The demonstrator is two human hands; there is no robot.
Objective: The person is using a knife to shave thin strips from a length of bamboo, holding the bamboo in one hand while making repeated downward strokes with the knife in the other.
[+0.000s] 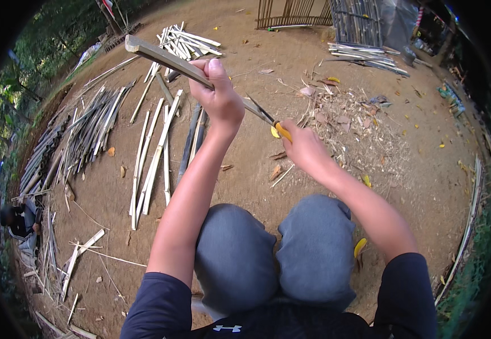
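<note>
- At 6 o'clock, the person's knees (235,257), in soft, creased grey-blue cloth, fill the near ground and hide the soil beneath.
- At 2 o'clock, the right hand (306,148) has its fingers closed around the smooth yellow-orange handle of a knife (283,131); its thin dark blade points up toward 12 o'clock.
- Just short of 12 o'clock, the left hand (223,101) has its fingers wrapped around a long, straight bamboo strip (163,59), covering part of it. The strip slants from its squared end at 11 o'clock down to the blade; whether the edge bites cannot be told.
- Toward 10 o'clock, flat pale slats (158,152) lie on packed brown earth (245,181), beside dark poles (190,138) partly hidden by the left forearm.
- At 2 o'clock, curled shavings (364,130) mix with dry leaves.
- Between 9 and 10 o'clock lies a tangled heap of slim greyish strips (90,130).
- Farther off, pale split pieces (186,42) crisscross at 11 o'clock; a slatted panel (293,21) stands near 1 o'clock.
</note>
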